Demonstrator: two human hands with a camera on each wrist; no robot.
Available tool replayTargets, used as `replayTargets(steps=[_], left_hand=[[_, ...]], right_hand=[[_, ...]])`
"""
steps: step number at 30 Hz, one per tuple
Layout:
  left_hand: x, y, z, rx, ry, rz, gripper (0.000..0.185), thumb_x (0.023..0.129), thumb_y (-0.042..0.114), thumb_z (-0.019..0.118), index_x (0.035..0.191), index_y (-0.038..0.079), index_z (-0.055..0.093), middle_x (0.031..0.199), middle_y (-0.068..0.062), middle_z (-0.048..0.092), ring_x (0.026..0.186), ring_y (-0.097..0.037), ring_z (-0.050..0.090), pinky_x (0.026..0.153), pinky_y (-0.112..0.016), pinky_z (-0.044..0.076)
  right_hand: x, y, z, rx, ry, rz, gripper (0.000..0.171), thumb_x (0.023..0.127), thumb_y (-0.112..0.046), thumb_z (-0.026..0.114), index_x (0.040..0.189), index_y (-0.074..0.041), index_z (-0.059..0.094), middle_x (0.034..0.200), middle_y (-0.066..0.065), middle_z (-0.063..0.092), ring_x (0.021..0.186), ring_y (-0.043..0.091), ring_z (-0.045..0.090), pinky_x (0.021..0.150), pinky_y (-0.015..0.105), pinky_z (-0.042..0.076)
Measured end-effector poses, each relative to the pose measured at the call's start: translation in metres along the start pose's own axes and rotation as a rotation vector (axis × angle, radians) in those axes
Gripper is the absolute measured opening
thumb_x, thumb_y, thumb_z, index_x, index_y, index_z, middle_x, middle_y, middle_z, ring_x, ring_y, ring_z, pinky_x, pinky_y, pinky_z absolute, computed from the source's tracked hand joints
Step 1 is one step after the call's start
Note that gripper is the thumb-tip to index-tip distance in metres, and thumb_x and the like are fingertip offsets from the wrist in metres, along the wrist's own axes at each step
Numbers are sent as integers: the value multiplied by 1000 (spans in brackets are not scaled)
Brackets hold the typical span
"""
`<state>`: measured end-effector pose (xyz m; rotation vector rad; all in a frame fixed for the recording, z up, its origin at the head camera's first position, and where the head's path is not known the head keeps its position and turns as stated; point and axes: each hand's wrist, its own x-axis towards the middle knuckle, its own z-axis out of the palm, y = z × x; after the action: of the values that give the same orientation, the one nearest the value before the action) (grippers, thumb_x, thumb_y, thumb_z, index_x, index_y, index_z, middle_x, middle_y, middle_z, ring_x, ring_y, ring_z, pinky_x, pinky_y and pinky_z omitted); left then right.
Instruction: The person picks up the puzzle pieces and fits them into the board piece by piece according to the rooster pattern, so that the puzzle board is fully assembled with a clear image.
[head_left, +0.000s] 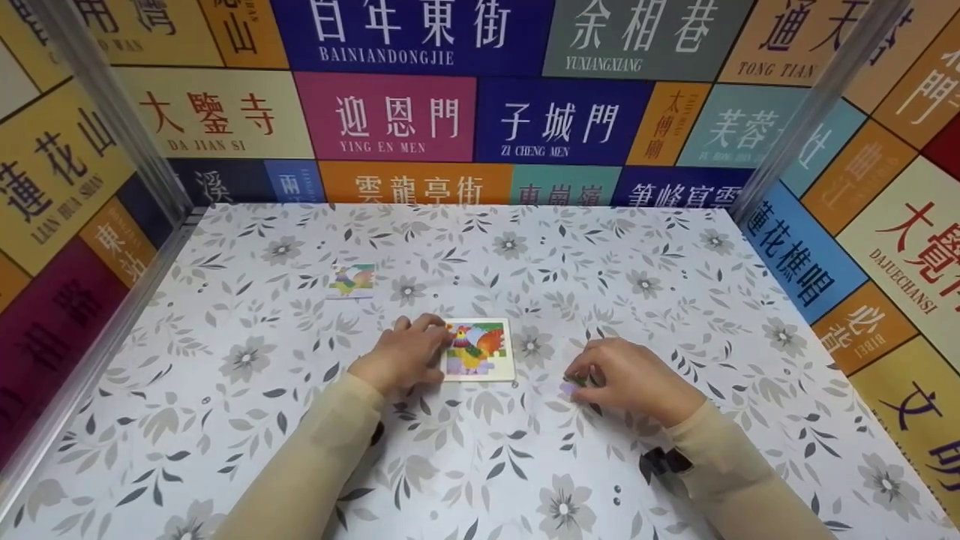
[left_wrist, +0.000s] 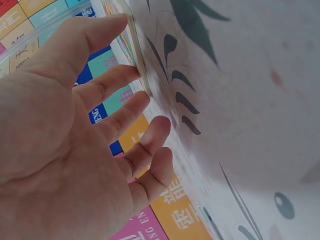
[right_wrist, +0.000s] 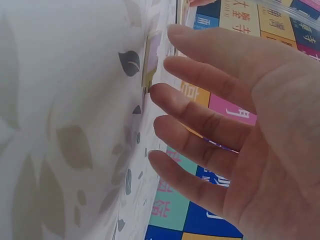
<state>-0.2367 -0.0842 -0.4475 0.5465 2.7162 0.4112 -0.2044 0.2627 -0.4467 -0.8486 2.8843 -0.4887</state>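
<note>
A jigsaw puzzle board (head_left: 512,367) with a cream border and a colourful rooster picture lies mid-table; bare cream shows along the picture's lower right. My left hand (head_left: 405,354) rests at its left side, fingers near the upper corner and thumb near the lower one. In the left wrist view the fingertips (left_wrist: 141,97) lie at the board's edge, loosely bent. To the right, my right hand (head_left: 626,379) is over a small purple and dark green puzzle piece (head_left: 568,388). The right wrist view shows the piece (right_wrist: 152,57) beside the thumb and fingertips, which are spread apart.
A square card (head_left: 351,281) with a similar rooster picture lies at the back left of the table. White cloth with grey flowers and leaves covers the table (head_left: 480,457). Upright panels (head_left: 390,116) with coloured lettered blocks stand behind and at both sides.
</note>
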Motion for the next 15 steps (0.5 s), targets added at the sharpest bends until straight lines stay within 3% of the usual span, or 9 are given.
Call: replayTargets(steps=[15], left_hand=[[0, -1, 1, -4, 4, 2, 60, 88, 28, 80, 144, 23, 58, 161, -3, 40, 138, -35, 41, 116, -55, 36]], right_hand=[[-1, 3, 4, -2, 13, -12, 22, 79, -22, 84, 101, -26, 82, 89, -10, 71, 76, 9, 60, 69, 25, 49]])
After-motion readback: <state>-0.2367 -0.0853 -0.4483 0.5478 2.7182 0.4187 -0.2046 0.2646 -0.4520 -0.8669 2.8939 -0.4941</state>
